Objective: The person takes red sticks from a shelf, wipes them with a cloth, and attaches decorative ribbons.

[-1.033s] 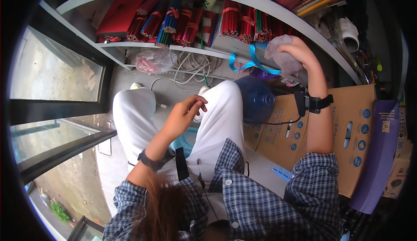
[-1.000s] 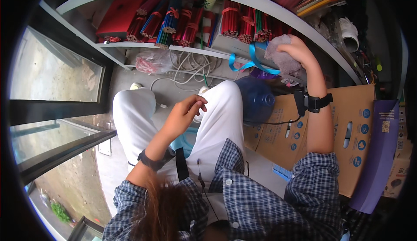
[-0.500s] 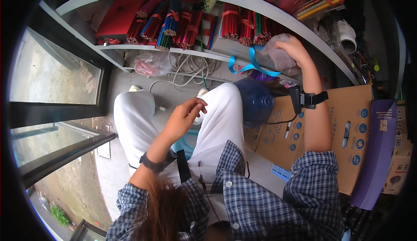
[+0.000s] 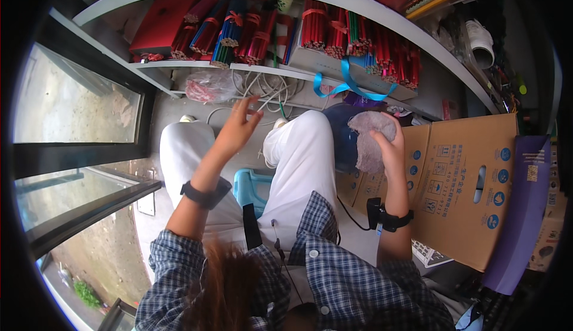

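Note:
My right hand grips a greyish-pink cleaning cloth, thumb on top, in front of a dark blue water jug that it partly hides. Over my left knee, my left hand hovers with its fingers apart and holds nothing. Bundles of red pencils and blue pencils tied with ribbon lie on the shelf ahead. A loop of bright blue ribbon hangs down over the shelf's front, beyond the cloth.
Cardboard boxes and a long purple strip stand at my right. White cables and a plastic bag lie under the shelf. A glass door is on the left; a light blue stool is beneath me.
My right hand has drawn the cloth back from the shelf toward me, uncovering more pencil bundles. My left hand has moved forward and left, its fingers spreading.

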A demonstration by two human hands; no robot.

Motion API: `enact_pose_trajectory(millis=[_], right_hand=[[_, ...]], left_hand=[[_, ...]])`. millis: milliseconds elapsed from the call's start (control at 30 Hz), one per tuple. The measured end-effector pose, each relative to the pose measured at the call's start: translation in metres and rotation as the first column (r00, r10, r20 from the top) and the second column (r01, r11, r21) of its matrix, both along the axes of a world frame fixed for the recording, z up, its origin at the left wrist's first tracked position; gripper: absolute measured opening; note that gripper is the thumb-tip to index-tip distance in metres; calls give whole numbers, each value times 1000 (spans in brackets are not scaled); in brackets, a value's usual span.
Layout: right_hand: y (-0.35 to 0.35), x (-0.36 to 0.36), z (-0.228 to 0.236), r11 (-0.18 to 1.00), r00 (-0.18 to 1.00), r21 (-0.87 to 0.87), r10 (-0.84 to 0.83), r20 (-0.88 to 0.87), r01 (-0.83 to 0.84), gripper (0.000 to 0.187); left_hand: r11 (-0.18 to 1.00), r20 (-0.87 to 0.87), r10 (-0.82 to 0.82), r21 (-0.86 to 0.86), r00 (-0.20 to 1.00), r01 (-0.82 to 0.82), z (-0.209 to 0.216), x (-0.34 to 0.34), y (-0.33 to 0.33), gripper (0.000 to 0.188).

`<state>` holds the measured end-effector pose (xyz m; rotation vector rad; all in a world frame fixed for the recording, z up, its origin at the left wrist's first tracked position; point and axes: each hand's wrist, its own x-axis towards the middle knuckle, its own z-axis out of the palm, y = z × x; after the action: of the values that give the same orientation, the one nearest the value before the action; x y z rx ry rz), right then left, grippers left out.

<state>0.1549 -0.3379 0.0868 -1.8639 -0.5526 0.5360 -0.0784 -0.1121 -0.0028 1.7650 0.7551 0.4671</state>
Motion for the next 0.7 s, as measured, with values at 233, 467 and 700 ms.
enact_pose_trajectory(millis=[233, 467, 700], right_hand=[[-51, -30, -30, 991, 980, -27, -130, -153, 127, 43], [-74, -34, -34, 977, 963, -29, -212, -168, 210, 44], [-69, -38, -35, 982, 973, -51, -188, -137, 182, 45]], left_hand=[[973, -175, 231, 38, 957, -228, -3, 44, 100, 36], [698, -410, 470, 715, 782, -45, -8, 72, 120, 18], [603, -453, 479, 792, 752, 93, -17, 78, 123, 16]])
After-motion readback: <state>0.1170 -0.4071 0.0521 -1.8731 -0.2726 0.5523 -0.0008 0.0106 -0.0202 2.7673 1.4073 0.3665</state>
